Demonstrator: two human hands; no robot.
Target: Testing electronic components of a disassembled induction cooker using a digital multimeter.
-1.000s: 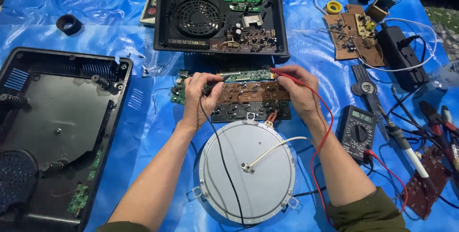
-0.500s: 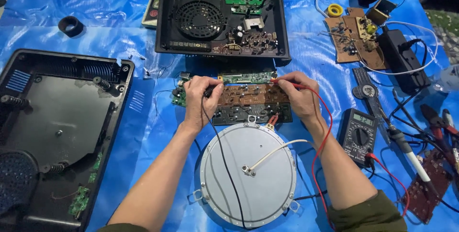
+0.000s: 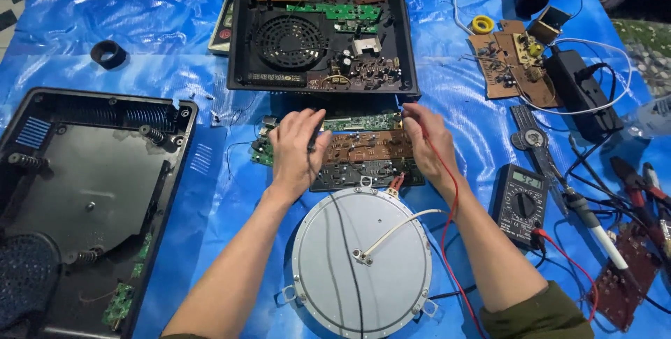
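My left hand (image 3: 295,149) rests on the left end of a stack of brown and green circuit boards (image 3: 363,149) and pinches a black meter probe against them; its black lead runs back over the round silver coil plate (image 3: 361,263). My right hand (image 3: 428,145) grips a red probe at the boards' right end. The red lead trails along my forearm toward the black multimeter (image 3: 521,203) on the right.
An opened black appliance housing with fan and boards (image 3: 323,28) lies beyond the hands. A black bottom cover (image 3: 84,192) lies left. Loose brown boards (image 3: 510,59), a power adapter (image 3: 574,91), a soldering iron (image 3: 594,224) and pliers (image 3: 639,182) crowd the right side on the blue sheet.
Both hands stay on the boards; the left hand has shifted slightly, its fingers spread further over the left end. The view has tilted a little, nothing else moved.
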